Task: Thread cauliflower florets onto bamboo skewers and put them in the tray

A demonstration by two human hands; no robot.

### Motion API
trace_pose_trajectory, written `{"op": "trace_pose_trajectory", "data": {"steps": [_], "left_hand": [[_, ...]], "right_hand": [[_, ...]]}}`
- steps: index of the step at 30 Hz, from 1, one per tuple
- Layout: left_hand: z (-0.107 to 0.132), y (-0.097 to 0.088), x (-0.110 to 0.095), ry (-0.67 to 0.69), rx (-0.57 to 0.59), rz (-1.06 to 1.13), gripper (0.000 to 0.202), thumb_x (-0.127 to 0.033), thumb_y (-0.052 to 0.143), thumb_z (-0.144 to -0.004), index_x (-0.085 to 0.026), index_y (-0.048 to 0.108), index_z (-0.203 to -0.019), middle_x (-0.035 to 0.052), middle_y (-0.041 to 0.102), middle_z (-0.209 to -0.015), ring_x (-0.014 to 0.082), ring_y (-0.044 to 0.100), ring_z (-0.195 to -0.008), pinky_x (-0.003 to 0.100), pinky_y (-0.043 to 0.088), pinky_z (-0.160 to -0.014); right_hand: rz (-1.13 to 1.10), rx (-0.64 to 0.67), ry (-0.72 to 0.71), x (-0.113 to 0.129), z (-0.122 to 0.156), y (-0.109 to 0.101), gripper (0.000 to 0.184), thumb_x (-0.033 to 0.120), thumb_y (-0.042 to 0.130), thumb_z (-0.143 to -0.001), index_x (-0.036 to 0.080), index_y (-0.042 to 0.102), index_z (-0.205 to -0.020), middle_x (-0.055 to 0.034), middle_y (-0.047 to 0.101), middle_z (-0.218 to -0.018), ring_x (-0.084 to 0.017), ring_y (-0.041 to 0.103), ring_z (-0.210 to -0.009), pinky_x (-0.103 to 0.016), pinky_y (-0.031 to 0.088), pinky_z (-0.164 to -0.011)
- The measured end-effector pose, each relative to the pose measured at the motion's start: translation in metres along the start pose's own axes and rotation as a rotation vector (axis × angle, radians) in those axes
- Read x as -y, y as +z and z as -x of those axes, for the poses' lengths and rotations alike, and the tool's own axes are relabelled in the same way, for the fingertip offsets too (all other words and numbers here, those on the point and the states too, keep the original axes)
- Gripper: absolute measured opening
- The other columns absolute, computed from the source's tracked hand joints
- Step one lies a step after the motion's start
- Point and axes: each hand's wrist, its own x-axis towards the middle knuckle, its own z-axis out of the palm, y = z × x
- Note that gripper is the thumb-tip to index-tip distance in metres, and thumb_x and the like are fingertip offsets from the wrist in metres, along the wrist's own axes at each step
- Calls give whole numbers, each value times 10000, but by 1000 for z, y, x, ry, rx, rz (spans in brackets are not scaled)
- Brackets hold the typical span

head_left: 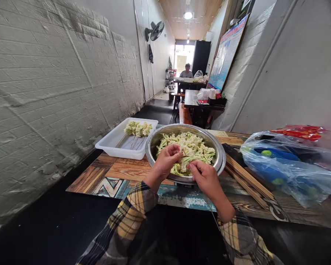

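A steel bowl [222,156] full of cauliflower florets [194,141] stands on the table in front of me. Over its near side, my left hand [168,159] is closed in a pinch on a pale cauliflower piece. My right hand [205,177] pinches the stalk end of a cauliflower floret [186,161] just to the right. A thin line, perhaps a skewer, runs below my right wrist. Left of the bowl is a white plastic tray [121,151] with skewered cauliflower [139,129] in it.
A bundle of bamboo skewers [249,178] lies right of the bowl. Beyond it sits a clear plastic bag [287,165] with blue and green contents and a red packet [300,132]. A brick wall [44,92] runs along the left. Far back, a person [186,71] sits at another table [191,98].
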Motion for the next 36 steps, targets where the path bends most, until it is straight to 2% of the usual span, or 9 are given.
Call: {"op": "trace_pose_trajectory", "data": {"steps": [4, 8, 14, 19, 23, 36], "left_hand": [[-2, 0, -1, 45, -91, 40, 237, -228, 749, -634, -153, 561, -758, -26, 585, -647, 87, 576, -582, 187, 370, -529], [-3, -1, -2, 62, -141, 79, 226, -210, 744, -630, -153, 559, -746, -41, 556, -605, 74, 556, -543, 190, 361, -517], [-2, 0, -4, 33, -167, 140, 263, -224, 777, -591, -156, 564, -730, -49, 528, -583, 71, 554, -540, 181, 352, -497], [1, 0, -5, 38, -186, 200, 287, -228, 792, -580, -161, 568, -747, -52, 544, -627, 63, 545, -557, 196, 420, -573], [1, 0, -5, 49, -192, 199, 273, -219, 790, -590, -159, 560, -724, -60, 533, -618, 40, 492, -509, 189, 413, -559], [1, -1, -4, 53, -201, 157, 289, -247, 781, -593, -162, 552, -747, -68, 529, -603, 39, 485, -501, 192, 419, -577]], "right_hand": [[2, 1, -11, -1, 2, 0, 285, 368, 448, -928, 202, 640, -798, -7, 646, -633, -167, 605, -651, -240, 390, -612], [-11, 45, -37, 2, 3, -3, 283, 353, 441, -934, 206, 636, -791, -6, 657, -655, -164, 611, -669, -237, 390, -620], [-3, 92, -54, 3, 1, -6, 294, 348, 421, -932, 212, 636, -785, -7, 649, -643, -171, 617, -672, -241, 391, -614], [4, 96, -53, 1, 1, -5, 303, 356, 423, -930, 210, 642, -780, 0, 641, -620, -163, 615, -651, -240, 392, -611], [18, 92, -50, 1, 1, -5, 303, 360, 425, -935, 212, 641, -781, 0, 645, -628, -166, 619, -668, -239, 388, -610], [11, 95, -36, -1, 2, -3, 325, 388, 422, -933, 211, 664, -808, -12, 657, -641, -172, 623, -658, -243, 401, -597]]}}
